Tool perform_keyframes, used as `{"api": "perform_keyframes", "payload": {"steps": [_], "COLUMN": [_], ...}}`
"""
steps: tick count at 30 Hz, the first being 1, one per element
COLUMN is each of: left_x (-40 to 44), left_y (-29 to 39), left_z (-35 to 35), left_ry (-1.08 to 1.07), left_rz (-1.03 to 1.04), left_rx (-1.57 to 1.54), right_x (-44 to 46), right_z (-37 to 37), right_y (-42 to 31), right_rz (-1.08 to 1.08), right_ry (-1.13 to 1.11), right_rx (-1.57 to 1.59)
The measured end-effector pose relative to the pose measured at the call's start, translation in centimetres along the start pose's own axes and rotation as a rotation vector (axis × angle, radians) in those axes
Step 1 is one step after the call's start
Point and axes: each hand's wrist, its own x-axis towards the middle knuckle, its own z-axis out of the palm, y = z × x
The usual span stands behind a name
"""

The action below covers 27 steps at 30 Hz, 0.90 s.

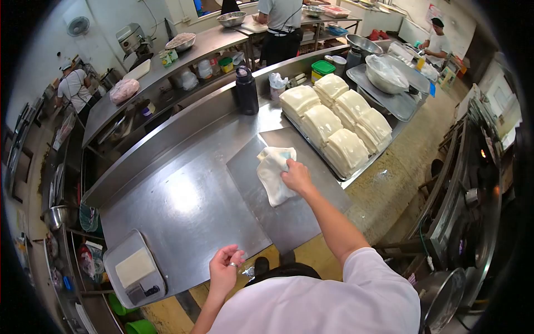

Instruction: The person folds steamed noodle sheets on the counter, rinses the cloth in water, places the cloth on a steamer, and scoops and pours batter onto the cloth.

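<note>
My right hand [296,176] is closed on a white cloth [275,173], which lies partly crumpled on a grey metal sheet [250,161] on the steel table. My left hand [227,263] is raised near the table's front edge, fingers apart and slightly curled, a ring on one finger, nothing in it. Beyond the cloth, a metal tray [344,177] bears several stacks of pale, flat dough sheets [345,149]. At the table's left front corner, a scale [151,291] carries a pale rectangular slab [134,268].
A dark bottle [246,92] stands by the table's raised back edge, near a green-lidded tub [322,69]. A large bowl [386,74] rests on trays at the right. Two people [280,28] [438,43] work beyond the table, another person [75,86] at far left.
</note>
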Motion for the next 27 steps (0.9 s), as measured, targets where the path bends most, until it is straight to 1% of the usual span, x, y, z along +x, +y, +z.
{"api": "perform_keyframes", "payload": {"steps": [6, 9, 12, 15, 18, 20, 21, 22, 25, 27], "left_x": [-0.3, 1.0, 1.1, 1.7, 1.7, 1.8, 1.7, 1.5, 1.5, 0.9], "left_y": [2.8, 2.5, 3.4, 4.7, 6.5, 7.0, 7.0, 7.4, 6.0, 4.7], "left_z": [2.6, 2.9, 3.5, 3.4, 3.4, 2.9, 2.9, 2.5, 1.5, 1.3], "left_ry": [-0.045, -0.173, -0.325, -0.564, -0.812, -0.953, -1.020, -1.076, -1.240, -1.379], "left_rz": [-0.035, -0.011, 0.021, -0.015, 0.010, 0.029, 0.041, -0.005, -0.069, -0.076], "left_rx": [-0.006, 0.016, 0.010, 0.007, -0.012, 0.084, 0.131, 0.173, 0.217, 0.185], "right_x": [0.3, 0.1, -3.3, -8.3, -16.6, -22.9, -26.0, -28.8, -36.5, -40.5], "right_z": [-1.3, -2.1, -4.0, -4.9, -5.4, -5.4, -4.6, -3.5, -0.8, 1.2], "right_y": [-0.1, 0.1, -0.1, 1.8, 3.0, 2.4, 2.9, 2.6, -0.3, -2.5], "right_rz": [0.012, 0.027, -0.001, -0.059, 0.053, 0.218, 0.268, 0.321, 0.531, 0.590], "right_ry": [-0.011, -0.050, 0.179, 0.324, 0.345, 0.326, 0.357, 0.390, 0.454, 0.493], "right_rx": [0.011, -0.037, 0.034, 0.114, 0.172, 0.194, 0.185, 0.176, 0.234, 0.221]}}
